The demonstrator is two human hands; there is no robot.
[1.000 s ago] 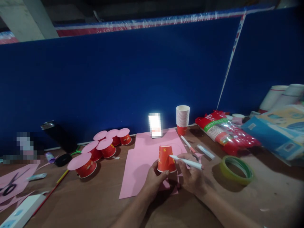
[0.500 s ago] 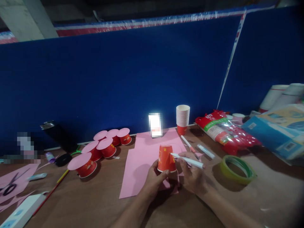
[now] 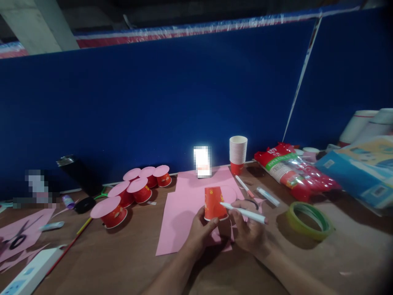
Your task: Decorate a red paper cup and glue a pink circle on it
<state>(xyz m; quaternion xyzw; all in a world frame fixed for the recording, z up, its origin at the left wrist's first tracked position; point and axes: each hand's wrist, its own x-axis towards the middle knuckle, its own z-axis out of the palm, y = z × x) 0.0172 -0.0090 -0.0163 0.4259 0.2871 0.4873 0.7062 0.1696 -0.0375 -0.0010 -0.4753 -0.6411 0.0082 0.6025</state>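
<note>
A red paper cup (image 3: 214,204), upside down, is gripped low by the fingers of my left hand (image 3: 202,229). My right hand (image 3: 249,229) pinches a white marker pen (image 3: 247,213), whose tip meets or nearly meets the cup's right side; I cannot tell which. Beneath both hands lie pink paper sheets (image 3: 173,223), with cut outlines partly hidden by the hands. To the left stand several upturned red cups (image 3: 116,216) topped with pink paper discs (image 3: 106,206).
A stack of paper cups (image 3: 238,153) stands behind, beside a red cup packet (image 3: 294,172). Right of my hand lies a yellow-green tape roll (image 3: 310,221). Scissors (image 3: 18,241) and a power strip (image 3: 33,270) lie at left. A blue partition (image 3: 153,102) closes the back.
The pen tip has moved slightly down the cup's side, and the pen's back end has dropped a little. The cup has turned or tilted slightly. The whole view has shifted a bit.
</note>
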